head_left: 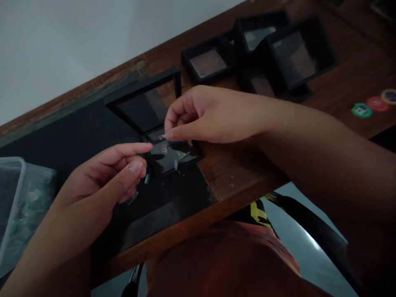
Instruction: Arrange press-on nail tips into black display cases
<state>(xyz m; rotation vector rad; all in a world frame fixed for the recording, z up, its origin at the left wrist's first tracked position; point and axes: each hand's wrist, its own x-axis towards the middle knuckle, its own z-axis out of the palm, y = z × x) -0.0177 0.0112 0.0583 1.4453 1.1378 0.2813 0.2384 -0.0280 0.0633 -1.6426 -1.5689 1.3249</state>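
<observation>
My right hand [198, 117] is pinched, thumb against fingers, over the frame; a tiny shiny piece [162, 136] shows at its fingertips, too small to name. Below it lies a black display box frame [142, 101], its windowed lid raised and its clear pane [168, 163] flat on the mat. On that pane rest a small clear piece with an outline mark [164, 149] and a slim shiny piece [184, 155]. My left hand [108, 181] points its index finger at the pane, the other fingers curled against the thumb. Close beneath it is a small green piece [147, 178].
Several black box frames with clear windows [208, 64] are grouped at the back right. A clear plastic tub [34, 194] of greenish pieces stands at the left. Green [361, 110], red [378, 104] and yellow-rimmed discs [389, 96] lie at the right. The wooden table edge [185, 225] runs in front.
</observation>
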